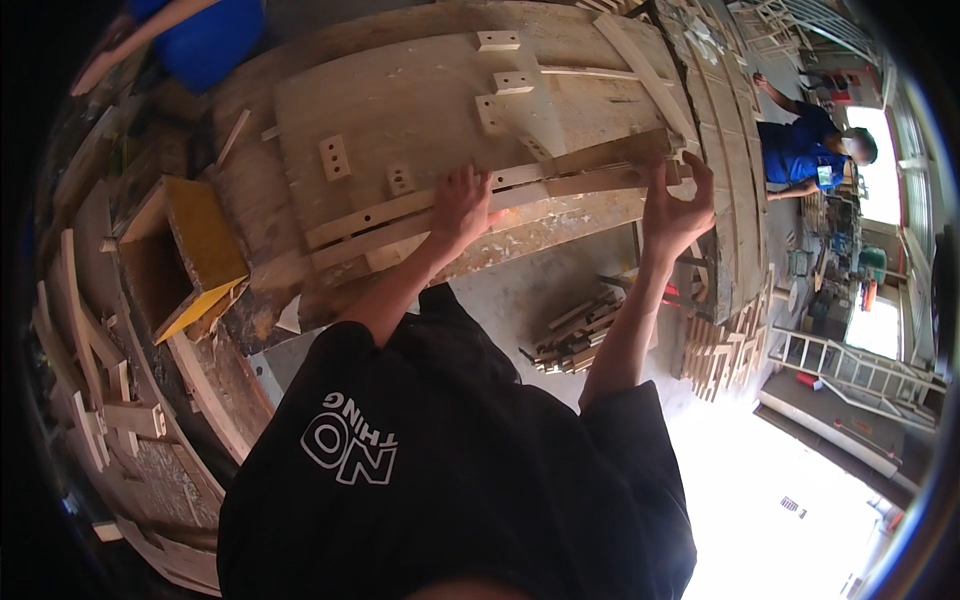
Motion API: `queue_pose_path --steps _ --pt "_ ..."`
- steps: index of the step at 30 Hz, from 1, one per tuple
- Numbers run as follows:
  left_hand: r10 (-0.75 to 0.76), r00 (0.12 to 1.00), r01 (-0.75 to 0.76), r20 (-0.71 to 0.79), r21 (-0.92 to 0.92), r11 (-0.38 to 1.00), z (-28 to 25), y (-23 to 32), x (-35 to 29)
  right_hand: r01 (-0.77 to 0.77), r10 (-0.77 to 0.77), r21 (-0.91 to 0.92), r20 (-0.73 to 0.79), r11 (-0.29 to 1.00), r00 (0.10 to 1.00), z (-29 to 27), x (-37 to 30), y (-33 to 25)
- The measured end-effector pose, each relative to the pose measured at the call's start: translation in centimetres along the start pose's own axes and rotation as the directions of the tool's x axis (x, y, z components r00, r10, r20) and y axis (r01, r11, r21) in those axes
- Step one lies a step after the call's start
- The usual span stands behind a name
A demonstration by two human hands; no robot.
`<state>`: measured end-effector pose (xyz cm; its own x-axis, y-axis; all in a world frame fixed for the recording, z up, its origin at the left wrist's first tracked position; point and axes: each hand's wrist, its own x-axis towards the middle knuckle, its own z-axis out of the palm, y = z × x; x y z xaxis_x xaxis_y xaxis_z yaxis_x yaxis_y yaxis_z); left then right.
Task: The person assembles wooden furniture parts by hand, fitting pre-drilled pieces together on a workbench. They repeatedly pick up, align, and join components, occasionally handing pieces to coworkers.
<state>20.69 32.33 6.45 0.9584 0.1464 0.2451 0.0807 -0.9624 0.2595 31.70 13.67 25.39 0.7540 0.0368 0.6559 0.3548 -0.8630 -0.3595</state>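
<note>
Under my left hand (463, 208) and right hand (674, 218) spreads a worn wooden tabletop (400, 110). Nearer me than my hands, past its edge, I see grey floor (530, 305). Far to the right of my right hand, bright windows (880, 170) glow beyond a pale ladder-like frame (850, 368); nearer me on that side, white glare (745, 500) swallows the detail.

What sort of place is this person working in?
Probably a woodworking shop. A wooden workbench bears blocks drilled with holes, a long drilled strip lies under the person's left hand, and cut wood sticks are piled below the bench.
</note>
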Motion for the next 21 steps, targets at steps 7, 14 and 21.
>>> queue_pose_path --steps 7,14,21 --pt "0.031 0.999 -0.03 0.027 -0.061 0.998 0.0 0.1 0.7 -0.033 -0.003 0.286 0.125 0.958 0.992 -0.1 1.9 0.9" --pt "-0.012 0.991 0.012 0.131 0.004 1.0 1.0 0.5 0.8 -0.038 -0.001 0.438 0.088 0.898 0.996 1.2 1.5 1.9" --pt "-0.019 0.991 0.011 0.135 0.063 0.998 1.3 0.6 0.3 0.092 -0.136 0.476 0.058 0.874 0.989 3.0 0.6 2.7"
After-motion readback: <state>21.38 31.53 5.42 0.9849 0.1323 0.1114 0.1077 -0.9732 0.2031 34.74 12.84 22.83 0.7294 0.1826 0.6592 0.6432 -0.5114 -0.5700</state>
